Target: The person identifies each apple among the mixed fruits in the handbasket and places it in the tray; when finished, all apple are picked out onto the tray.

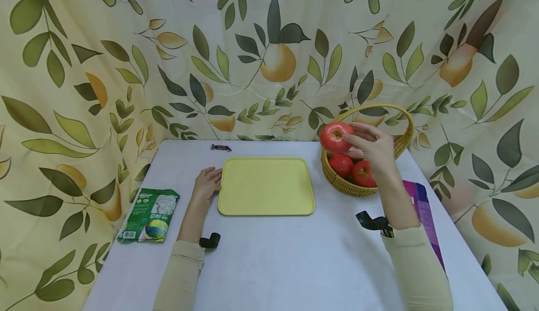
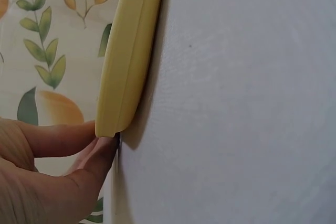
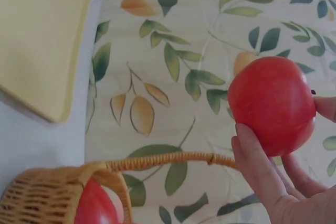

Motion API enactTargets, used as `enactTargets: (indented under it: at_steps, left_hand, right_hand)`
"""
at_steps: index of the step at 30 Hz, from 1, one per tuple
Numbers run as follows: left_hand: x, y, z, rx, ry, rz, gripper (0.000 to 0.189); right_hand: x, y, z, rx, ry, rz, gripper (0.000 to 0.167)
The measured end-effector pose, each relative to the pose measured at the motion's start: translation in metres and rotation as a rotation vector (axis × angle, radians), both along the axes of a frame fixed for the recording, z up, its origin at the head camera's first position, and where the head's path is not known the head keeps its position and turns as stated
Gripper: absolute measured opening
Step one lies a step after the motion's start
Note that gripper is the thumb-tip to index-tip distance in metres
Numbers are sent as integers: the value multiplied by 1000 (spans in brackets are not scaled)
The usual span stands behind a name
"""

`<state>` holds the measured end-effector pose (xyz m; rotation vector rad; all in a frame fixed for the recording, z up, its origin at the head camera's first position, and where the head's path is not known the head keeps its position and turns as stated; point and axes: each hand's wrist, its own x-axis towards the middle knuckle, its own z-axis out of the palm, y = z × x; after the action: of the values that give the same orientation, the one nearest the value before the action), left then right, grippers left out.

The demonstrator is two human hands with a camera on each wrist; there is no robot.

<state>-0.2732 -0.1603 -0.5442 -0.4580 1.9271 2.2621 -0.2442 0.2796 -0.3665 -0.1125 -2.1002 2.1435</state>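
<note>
My right hand point(image 1: 375, 147) holds a red apple point(image 1: 337, 137) between thumb and fingers, raised over the wicker basket point(image 1: 351, 188). In the right wrist view the apple point(image 3: 272, 106) shows its smooth side and a dark stem near the thumb. Other red apples point(image 1: 363, 174) lie inside the basket, under its arched handle point(image 3: 168, 159). At the left edge of a yellow rectangular tray point(image 1: 266, 187) is my left hand point(image 1: 207, 184). The left wrist view shows its fingertips pinching the tray's rim point(image 2: 123, 56), partly hidden beneath it. The tray lies flat on the table.
A green printed packet point(image 1: 150, 216) lies at the table's left side. Beyond the tray is a small dark wrapped candy point(image 1: 221, 148). A purple package point(image 1: 426, 217) lies partly behind my right forearm. A leaf-patterned curtain point(image 1: 269, 91) hangs behind the white table point(image 1: 278, 264).
</note>
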Motion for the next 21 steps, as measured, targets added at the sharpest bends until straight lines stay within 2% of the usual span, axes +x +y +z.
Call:
enactTargets:
  at_steps: [4, 8, 12, 15, 21]
  left_hand:
    - [0, 1, -1, -16, -7, 14, 91]
    - [1, 1, 0, -15, 6, 12, 93]
    - [-1, 2, 0, -15, 5, 17, 93]
    - [-2, 2, 0, -30, 3, 18, 92]
    - [-1, 1, 0, -54, 8, 12, 91]
  right_hand:
    - [-6, -14, -3, 22, -28, 23, 64]
    - [-14, -27, -7, -38, -28, 65, 62]
    - [-23, -40, -11, -36, -44, 78, 59]
    - [-31, -51, -16, -18, -65, 77, 58]
    - [-45, -72, -32, -53, -62, 118, 56]
